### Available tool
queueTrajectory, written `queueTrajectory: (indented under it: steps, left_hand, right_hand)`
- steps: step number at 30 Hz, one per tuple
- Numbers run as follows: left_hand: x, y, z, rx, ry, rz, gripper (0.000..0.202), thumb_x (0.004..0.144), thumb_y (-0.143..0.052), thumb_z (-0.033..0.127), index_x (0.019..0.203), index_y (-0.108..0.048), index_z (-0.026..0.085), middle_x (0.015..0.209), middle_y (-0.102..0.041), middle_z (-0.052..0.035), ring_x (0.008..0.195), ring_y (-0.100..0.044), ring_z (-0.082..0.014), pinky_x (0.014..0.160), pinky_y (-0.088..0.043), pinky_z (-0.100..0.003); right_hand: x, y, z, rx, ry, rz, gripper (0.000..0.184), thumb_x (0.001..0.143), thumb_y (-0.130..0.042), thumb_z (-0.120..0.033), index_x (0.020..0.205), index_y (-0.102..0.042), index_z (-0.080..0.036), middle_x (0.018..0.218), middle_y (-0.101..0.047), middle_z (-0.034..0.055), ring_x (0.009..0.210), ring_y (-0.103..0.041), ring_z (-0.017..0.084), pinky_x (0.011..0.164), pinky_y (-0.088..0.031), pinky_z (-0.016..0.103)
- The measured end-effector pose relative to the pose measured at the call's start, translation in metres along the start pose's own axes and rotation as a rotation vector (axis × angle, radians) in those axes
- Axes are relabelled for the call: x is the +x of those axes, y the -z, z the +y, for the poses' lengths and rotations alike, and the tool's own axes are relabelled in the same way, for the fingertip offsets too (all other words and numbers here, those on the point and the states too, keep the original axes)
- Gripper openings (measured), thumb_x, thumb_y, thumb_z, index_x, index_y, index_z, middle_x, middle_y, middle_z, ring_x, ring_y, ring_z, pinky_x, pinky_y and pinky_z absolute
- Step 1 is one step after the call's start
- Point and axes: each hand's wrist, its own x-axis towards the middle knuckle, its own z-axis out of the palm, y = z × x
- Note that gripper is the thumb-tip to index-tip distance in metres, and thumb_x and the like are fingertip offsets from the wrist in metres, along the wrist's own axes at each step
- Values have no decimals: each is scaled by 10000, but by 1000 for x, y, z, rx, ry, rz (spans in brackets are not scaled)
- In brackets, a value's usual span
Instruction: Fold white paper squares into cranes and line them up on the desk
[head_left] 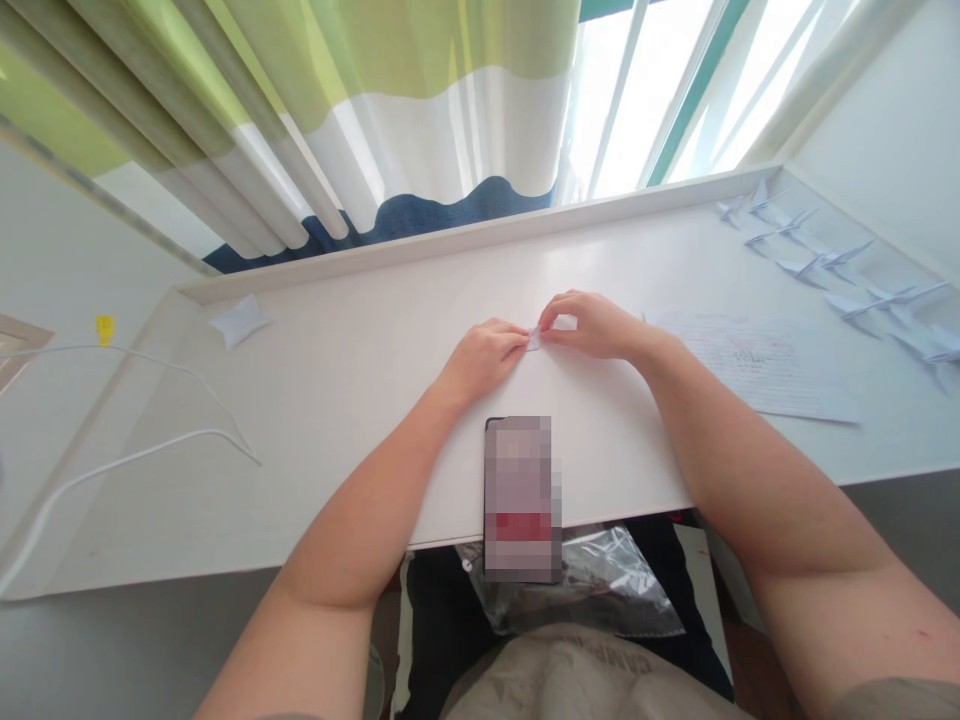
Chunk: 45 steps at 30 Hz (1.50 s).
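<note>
Both hands meet at the middle of a white desk [337, 400]. My left hand [484, 357] and my right hand [589, 325] each pinch a small piece of white folded paper [534, 338] that lies between their fingertips on the desk. Only a small corner of the paper shows; the rest is hidden by the fingers. A phone [523, 498] lies just below the hands, hanging over the desk's front edge.
Several folded paper cranes [840, 270] line the far right of the desk. A written sheet [757, 365] lies to the right of my right hand. A folded white paper [238, 320] and a white cable [150, 450] are at the left. A plastic bag [592, 585] sits under the desk edge.
</note>
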Motion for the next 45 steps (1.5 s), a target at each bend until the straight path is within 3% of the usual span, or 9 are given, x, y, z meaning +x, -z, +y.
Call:
queueTrajectory:
  steps: [6, 10, 13, 16, 20, 22, 28, 38, 45]
  left_hand:
    - [-1, -1, -2, 11, 6, 21, 324, 1084, -638, 209, 1366, -796, 240, 1278, -835, -104, 1223, -739, -271, 1121, -603, -455]
    - [0, -1, -2, 3, 32, 10, 323, 1092, -630, 227, 1355, -815, 257, 1204, -830, -93, 1175, -734, -266, 1096, -608, -442]
    - [-1, -2, -2, -13, 54, 20, 306, 1088, -647, 221, 1326, -833, 265, 1170, -827, -82, 1166, -735, -258, 1093, -606, -421]
    - [-1, -3, -3, -23, 57, 30, 303, 1082, -663, 208, 1326, -835, 263, 1183, -825, -83, 1180, -737, -255, 1102, -602, -421]
    - [-1, -3, -4, -53, 42, 37, 271, 1083, -677, 227, 1280, -857, 276, 1182, -836, -78, 1164, -744, -255, 1091, -609, -426]
    - [-1, -2, -4, -78, 47, 36, 253, 1084, -682, 238, 1249, -869, 279, 1174, -846, -73, 1157, -749, -252, 1087, -614, -425]
    - [0, -2, -4, -128, 83, 57, 223, 1083, -701, 262, 1208, -884, 284, 1161, -856, -66, 1142, -763, -242, 1086, -621, -419]
    - [0, -2, -3, -141, 96, 66, 210, 1045, -748, 215, 1184, -891, 282, 1167, -863, -61, 1157, -770, -246, 1109, -617, -428]
    - [0, -1, -5, -156, 78, 79, 156, 1029, -760, 213, 1026, -902, 276, 1145, -876, -55, 1148, -775, -250, 1100, -628, -439]
  right_hand:
    - [7, -9, -1, 11, -118, 135, 168, 832, -707, -246, 947, -828, -222, 999, -812, 86, 994, -709, 285, 914, -528, 417]
    - [10, -12, -4, 46, -264, 124, 196, 765, -679, -201, 875, -840, -189, 772, -736, 50, 741, -647, 222, 720, -474, 366]
    - [9, -10, -1, 81, -352, 157, 208, 775, -665, -204, 882, -842, -184, 728, -713, 44, 686, -622, 210, 696, -473, 369]
    - [7, -8, 2, 26, -164, 236, 236, 809, -669, -210, 945, -862, -226, 887, -765, 69, 887, -691, 265, 874, -538, 424]
    - [5, -10, 4, 42, 129, 68, 216, 910, -675, -267, 977, -879, -287, 1084, -802, 82, 1097, -704, 304, 1046, -533, 494]
    - [6, -13, 6, 49, 114, 29, 190, 931, -690, -296, 939, -879, -283, 1060, -806, 84, 1052, -710, 298, 1002, -546, 488]
    - [12, -18, 17, 82, -33, 107, 172, 870, -716, -249, 915, -881, -233, 1019, -815, 88, 912, -714, 254, 864, -559, 419]
    - [8, -15, 16, -66, 205, 62, 243, 985, -656, -257, 1003, -896, -294, 1127, -855, 71, 1095, -721, 308, 1044, -532, 506]
    - [9, -15, 13, -89, 206, 26, 254, 1013, -641, -279, 1034, -893, -260, 1129, -867, 86, 1090, -731, 303, 1039, -535, 485]
